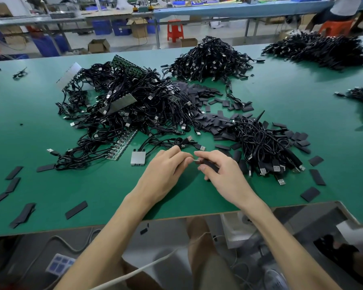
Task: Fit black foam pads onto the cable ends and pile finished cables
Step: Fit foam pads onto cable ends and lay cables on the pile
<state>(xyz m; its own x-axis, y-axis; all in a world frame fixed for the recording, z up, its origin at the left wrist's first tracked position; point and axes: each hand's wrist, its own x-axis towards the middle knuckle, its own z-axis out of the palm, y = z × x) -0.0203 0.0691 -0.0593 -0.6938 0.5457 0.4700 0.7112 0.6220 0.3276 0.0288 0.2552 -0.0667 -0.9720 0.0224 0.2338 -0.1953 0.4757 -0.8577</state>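
My left hand [166, 170] pinches the small metal end of a black cable [195, 162] near the front of the green table [92, 185]. My right hand [220, 172] grips a black foam pad [211, 165] right against that end; the two hands meet at the pad's mouth. The cable trails back toward a loose bunch [176, 142]. A big tangle of black cables [122, 105] lies at left centre. To the right of my hands sits a cable pile [266, 147]. Loose foam pads [210, 122] are heaped between the two.
A small grey metal block [138, 158] stands just left of my left hand. Scattered foam pads [76, 209] lie along the front left and right edge [310, 194]. More cable heaps [210, 59] sit at the back, another at far right [321, 49]. A person sits at the far bench.
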